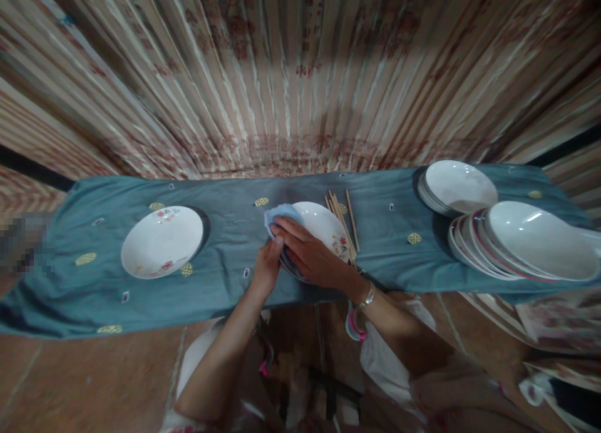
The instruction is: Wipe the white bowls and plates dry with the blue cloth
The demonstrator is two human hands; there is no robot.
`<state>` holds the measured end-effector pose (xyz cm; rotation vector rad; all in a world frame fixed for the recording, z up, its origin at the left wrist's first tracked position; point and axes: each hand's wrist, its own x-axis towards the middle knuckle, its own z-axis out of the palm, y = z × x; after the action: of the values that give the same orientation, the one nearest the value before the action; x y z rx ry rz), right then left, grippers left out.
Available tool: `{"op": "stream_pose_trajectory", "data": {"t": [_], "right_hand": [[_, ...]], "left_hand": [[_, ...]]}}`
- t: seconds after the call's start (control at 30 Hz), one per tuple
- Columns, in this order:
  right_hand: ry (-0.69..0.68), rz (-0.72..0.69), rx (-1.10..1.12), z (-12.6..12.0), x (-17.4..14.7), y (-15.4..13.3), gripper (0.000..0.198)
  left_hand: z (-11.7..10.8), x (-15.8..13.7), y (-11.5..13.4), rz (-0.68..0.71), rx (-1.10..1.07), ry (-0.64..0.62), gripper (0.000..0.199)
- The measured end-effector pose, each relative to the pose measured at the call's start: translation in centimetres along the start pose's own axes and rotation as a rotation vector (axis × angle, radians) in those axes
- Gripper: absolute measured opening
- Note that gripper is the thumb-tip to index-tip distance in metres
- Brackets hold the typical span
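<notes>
Where teal worktop [225, 233] ends: curtain [305, 95] ahead
Left hand [267, 267]: grasping bowl [323, 223]
Right hand [313, 254]: clasping blue cloth [283, 214]
Rightward: chopsticks [352, 220], stacked bowls [539, 239]

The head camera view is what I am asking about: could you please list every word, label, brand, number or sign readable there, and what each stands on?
No readable text.
Teal tablecloth: small rectangular marks, too small to read.
Curtain: dark red marks, too blurred to tell whether they are characters.
Middle dish: flowers, no lettering visible.
</notes>
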<state>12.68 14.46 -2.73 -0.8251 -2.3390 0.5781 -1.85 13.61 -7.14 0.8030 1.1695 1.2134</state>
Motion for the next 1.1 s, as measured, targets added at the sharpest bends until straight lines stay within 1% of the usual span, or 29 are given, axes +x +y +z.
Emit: {"op": "stream_pose_trajectory", "data": {"t": [0.07, 0.13, 0.33, 0.5, 0.6, 0.77, 0.93, 1.1], "right_hand": [[0.008, -0.002, -0.073, -0.2, 0.1, 0.4, 0.052], [0.025, 0.037, -0.137, -0.4, 0.1, 0.8, 0.051], [0.098, 0.238, -0.275, -1.1, -0.2, 2.8, 0.051], [0.15, 0.396, -0.418, -1.6, -0.7, 4.8, 0.051], [0.132, 0.483, -0.479, -1.7, -1.0, 5.7, 0.052], [0.09, 0.526, -0.477, -1.3, -1.0, 6.3, 0.051], [0.019, 0.649, -0.427, -0.9, -0.7, 6.0, 0.052], [0.068, 0.711, -0.357, -0.5, -0.7, 6.0, 0.04]], "left_hand": [[0.3, -0.3, 0.1, -0.03, 0.0, -0.037, 0.051], [0.5, -0.4, 0.1, -0.037, 0.0, -0.052, 0.053], [0.6, -0.5, 0.3, -0.052, 0.02, -0.106, 0.049], [0.4, -0.5, 0.8, -0.059, 0.007, -0.058, 0.05], [0.3, -0.2, 1.0, -0.029, -0.017, -0.023, 0.05], [0.4, 0.1, 1.7, 0.022, -0.104, 0.024, 0.048], [0.3, 0.1, 2.2, 0.033, -0.14, 0.053, 0.05], [0.3, 0.2, 2.3, 0.078, -0.215, 0.067, 0.054]]}}
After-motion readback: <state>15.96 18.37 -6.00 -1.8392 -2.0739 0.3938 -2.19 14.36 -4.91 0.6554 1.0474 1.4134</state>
